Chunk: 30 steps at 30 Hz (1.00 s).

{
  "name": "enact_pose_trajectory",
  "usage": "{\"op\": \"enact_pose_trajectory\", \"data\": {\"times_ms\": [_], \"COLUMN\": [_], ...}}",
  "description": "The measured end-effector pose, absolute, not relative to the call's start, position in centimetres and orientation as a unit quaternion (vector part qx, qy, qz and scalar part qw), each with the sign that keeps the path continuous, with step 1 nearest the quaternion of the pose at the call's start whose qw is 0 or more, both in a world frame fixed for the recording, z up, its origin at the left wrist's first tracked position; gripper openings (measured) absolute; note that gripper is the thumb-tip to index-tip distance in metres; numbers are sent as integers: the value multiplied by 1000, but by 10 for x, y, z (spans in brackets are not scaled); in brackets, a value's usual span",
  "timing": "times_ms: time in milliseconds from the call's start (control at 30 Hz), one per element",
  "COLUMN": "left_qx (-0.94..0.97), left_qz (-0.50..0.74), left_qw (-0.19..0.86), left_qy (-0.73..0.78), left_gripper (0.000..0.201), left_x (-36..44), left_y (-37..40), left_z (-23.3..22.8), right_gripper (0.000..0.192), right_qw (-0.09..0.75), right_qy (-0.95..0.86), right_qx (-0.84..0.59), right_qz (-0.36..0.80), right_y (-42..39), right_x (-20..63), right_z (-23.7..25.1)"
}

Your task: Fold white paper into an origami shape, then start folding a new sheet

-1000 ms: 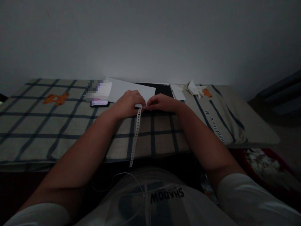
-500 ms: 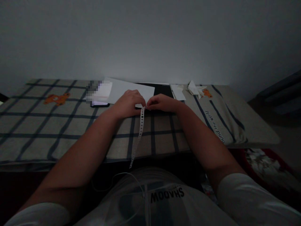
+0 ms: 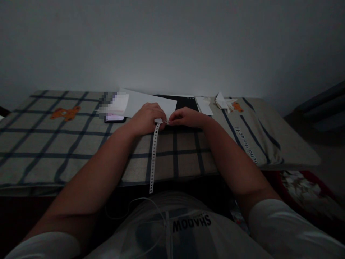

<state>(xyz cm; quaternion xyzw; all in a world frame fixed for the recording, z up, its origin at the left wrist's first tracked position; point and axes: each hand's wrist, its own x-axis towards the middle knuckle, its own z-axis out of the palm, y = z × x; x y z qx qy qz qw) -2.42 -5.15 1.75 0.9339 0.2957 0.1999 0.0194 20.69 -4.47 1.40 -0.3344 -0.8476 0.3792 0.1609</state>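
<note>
Two-handed grip on perforated strip [image 3: 153,151]

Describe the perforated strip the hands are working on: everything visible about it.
The perforated strip is a long, narrow white band, paper-like, with a single row of round holes along its length. Its top end is pinched between the left hand and the right hand. From there it runs toward the person across the plaid cloth, lying nearly straight, and its lower end hangs past the table's front edge. No tears can be made out in this dim light.
</note>
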Motion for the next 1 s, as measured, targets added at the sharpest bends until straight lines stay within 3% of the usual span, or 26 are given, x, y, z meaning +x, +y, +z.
{"op": "enact_pose_trajectory", "data": {"times_ms": [500,1000], "left_qx": [934,918], "left_qz": [201,186], "left_qw": [25,-60], "left_qy": [293,346], "left_gripper": [17,20], "left_x": [-25,20], "left_y": [-51,-69], "left_z": [18,4], "right_gripper": [26,16], "right_qw": [199,518], "right_qy": [-842,-659], "right_qx": [-315,-343], "right_qz": [391,425], "right_y": [-45,-31], "right_x": [210,211], "right_z": [19,14]}}
